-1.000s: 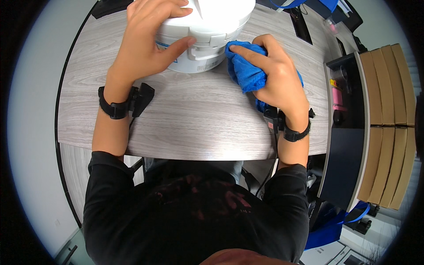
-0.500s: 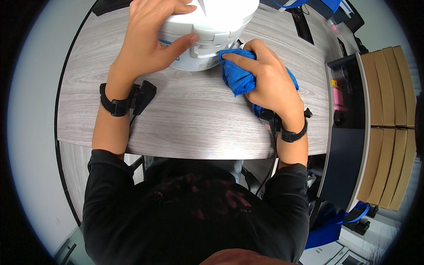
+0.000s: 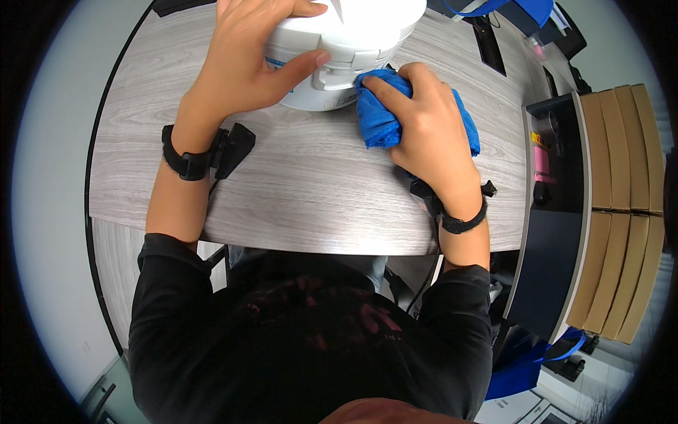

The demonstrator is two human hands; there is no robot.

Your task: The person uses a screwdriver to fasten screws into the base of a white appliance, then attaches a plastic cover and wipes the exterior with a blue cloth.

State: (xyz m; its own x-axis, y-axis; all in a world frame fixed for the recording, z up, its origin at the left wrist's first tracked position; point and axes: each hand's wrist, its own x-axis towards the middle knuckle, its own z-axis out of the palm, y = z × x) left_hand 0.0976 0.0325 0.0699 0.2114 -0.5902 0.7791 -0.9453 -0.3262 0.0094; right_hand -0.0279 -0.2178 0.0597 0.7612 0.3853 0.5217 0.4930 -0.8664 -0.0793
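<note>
Both hands work: blue cloth (image 3: 381,116) bunched against upright white appliance (image 3: 339,49).

White round appliance (image 3: 339,49) upright on desk, bunched blue cloth (image 3: 381,116) touching its front.

Office: grey woodgrain desk (image 3: 311,205), dark cabinet (image 3: 558,233), stacked cardboard boxes (image 3: 621,212).
</note>
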